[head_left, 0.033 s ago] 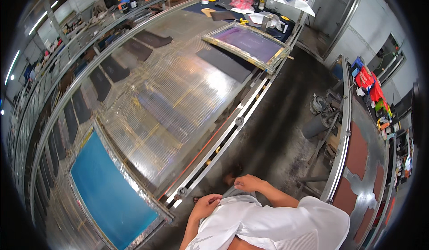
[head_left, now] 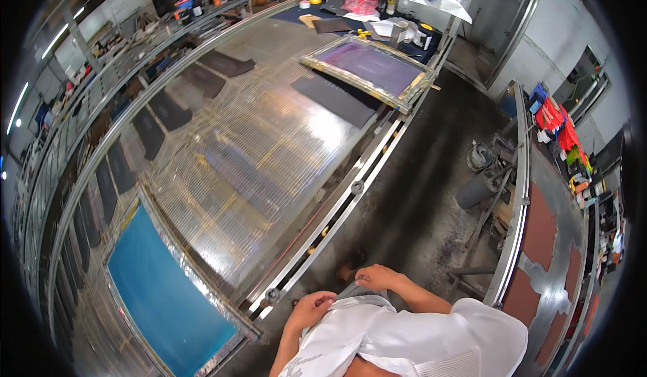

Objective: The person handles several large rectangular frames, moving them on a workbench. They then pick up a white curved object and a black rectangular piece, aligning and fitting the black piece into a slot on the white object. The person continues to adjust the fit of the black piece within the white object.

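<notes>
Both hands, left [head_left: 311,307] and right [head_left: 379,278], are closed on a white shirt [head_left: 391,340] hem; at ten o'clock, the blue screen frame [head_left: 162,296] could be smeared if brushed.

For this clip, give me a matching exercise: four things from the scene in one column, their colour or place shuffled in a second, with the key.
Things:
1. near screen frame
2. far screen frame
3. white shirt
4. dark cloth panels

Colour or place:
A. purple mesh
B. gripped by both hands, left hand and right hand
C. blue mesh
D. laid in a row along the long table

Pairs: 1-C, 2-A, 3-B, 4-D
</notes>
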